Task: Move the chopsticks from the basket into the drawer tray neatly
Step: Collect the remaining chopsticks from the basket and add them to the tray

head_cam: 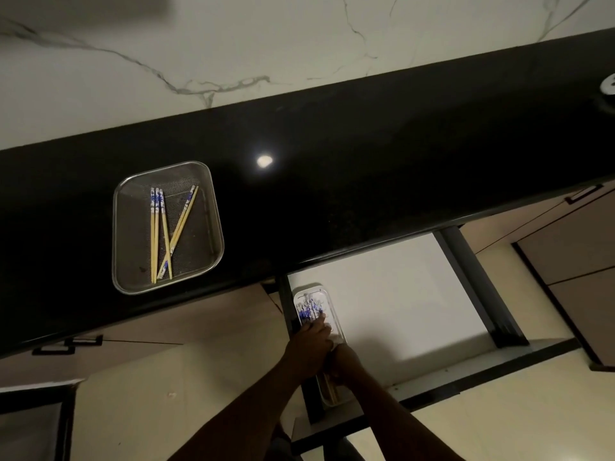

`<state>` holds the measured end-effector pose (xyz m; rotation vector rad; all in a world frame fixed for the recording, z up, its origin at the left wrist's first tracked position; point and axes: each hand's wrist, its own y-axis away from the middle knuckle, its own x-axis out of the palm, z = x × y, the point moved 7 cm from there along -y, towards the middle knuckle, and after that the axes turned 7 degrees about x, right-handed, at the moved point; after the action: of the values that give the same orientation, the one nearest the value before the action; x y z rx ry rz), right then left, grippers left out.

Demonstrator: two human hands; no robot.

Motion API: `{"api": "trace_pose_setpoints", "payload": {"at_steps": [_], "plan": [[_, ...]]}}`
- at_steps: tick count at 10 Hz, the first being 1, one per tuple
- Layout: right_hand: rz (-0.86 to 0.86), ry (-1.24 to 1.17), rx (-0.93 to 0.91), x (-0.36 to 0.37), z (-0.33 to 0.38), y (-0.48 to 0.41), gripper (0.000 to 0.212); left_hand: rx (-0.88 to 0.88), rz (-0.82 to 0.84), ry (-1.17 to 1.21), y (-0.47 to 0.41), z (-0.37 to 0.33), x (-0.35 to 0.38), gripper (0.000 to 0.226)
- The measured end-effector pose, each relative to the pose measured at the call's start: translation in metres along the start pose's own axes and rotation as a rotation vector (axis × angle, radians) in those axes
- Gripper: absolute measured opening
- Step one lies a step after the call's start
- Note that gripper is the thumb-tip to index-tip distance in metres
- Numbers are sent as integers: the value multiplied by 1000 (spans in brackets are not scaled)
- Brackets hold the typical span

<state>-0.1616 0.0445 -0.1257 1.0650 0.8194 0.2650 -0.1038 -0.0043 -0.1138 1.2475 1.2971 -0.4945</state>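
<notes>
A metal mesh basket (133, 277) sits on the black counter at the left, with several blue-and-white topped wooden chopsticks (163, 227) lying crossed inside. Below the counter an open drawer (392, 294) holds a narrow white tray (329, 296) along its left side, with several chopsticks (309, 309) lined up in it. My left hand (311, 341) rests flat on those chopsticks, fingertips on their blue ends. My right hand (344, 366) lies over the tray's near half, touching the chopsticks' wooden ends; whether it grips any is hidden.
The black counter (366, 161) runs diagonally, backed by a white marble wall. A round metal object (608, 85) sits at the counter's far right. Cabinet doors with black handles (584, 193) flank the drawer. The drawer's white floor lies to the right of the tray.
</notes>
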Motion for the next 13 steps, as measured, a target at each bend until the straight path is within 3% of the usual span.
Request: {"api": "trace_pose_setpoints", "payload": {"at_steps": [1,3,5,7,10,13], "plan": [[-98,-203,59,-4,-7,5,36,4,9,-22,2,0,1,41],[-153,-106,14,-7,-6,8,45,17,32,-28,-1,-1,5,44],[-299,-190,6,-2,-6,22,39,19,67,-20,-5,2,2,46],[-152,-203,-46,15,-3,14,38,48,90,-54,-9,3,-2,36],[-215,-186,-37,3,-12,9,46,86,45,-39,-6,1,-7,35],[-314,-127,-101,-32,8,27,33,-10,-133,107,15,12,-32,39]]}}
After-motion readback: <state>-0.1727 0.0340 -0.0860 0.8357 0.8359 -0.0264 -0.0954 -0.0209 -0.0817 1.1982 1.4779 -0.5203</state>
